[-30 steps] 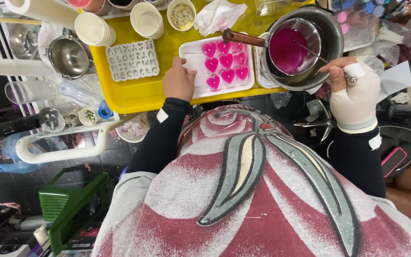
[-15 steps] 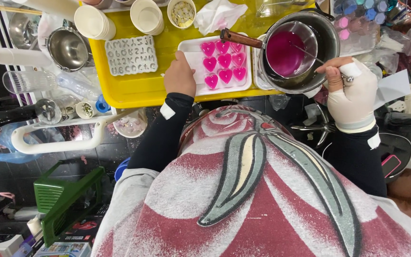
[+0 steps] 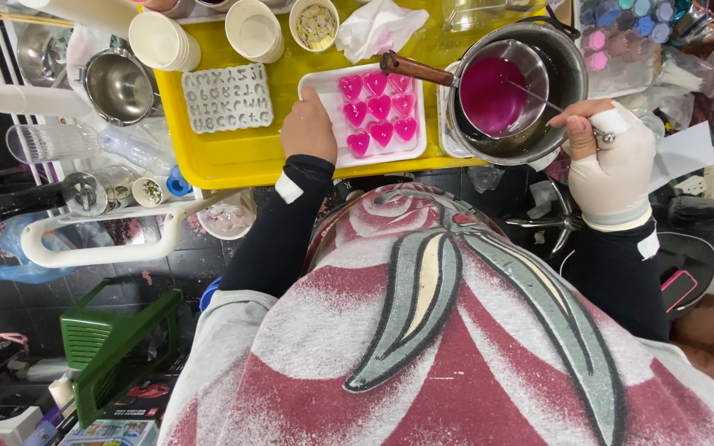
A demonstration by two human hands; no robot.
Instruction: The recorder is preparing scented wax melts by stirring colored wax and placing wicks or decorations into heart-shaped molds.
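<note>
My left hand (image 3: 309,125) rests with curled fingers on the left edge of a white tray (image 3: 328,83). The tray holds a mould of several pink hearts (image 3: 380,114) and lies on a yellow tray (image 3: 233,149). My right hand (image 3: 609,157), in a white glove, pinches a thin metal stirrer (image 3: 539,95). The stirrer dips into pink liquid (image 3: 493,91) in a small wooden-handled pan (image 3: 411,68). That pan sits inside a larger steel pot (image 3: 564,58).
A grey letter mould (image 3: 226,97), stacked paper cups (image 3: 163,40), a small cup of bits (image 3: 314,23) and a crumpled tissue (image 3: 386,25) lie on the yellow tray. A steel bowl (image 3: 117,87) sits to its left. A green crate (image 3: 113,351) stands on the floor.
Both hands stay where they were, left on the white tray and right on the stirrer. Only the view has shifted a little.
</note>
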